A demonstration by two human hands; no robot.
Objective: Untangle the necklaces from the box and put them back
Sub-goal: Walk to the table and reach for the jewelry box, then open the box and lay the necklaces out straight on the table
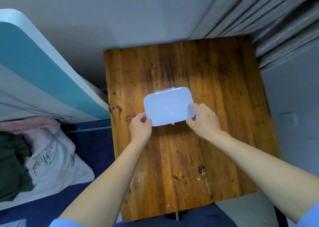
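Observation:
A pale blue-white box (168, 106) with rounded corners sits on the wooden table (215, 88), near its middle. Its lid is down and a small metal clasp shows at the near edge. My left hand (140, 127) grips the box's near left corner. My right hand (202, 118) holds the near right corner, with its fingers on top of the lid. No necklaces are visible; the box's inside is hidden.
A bed with a dark blue sheet (91, 157), a white pillow (55, 162) and dark clothing lies to the left. A teal and white board (43, 67) leans at the left. Grey panels (276, 19) stand behind the table at the right.

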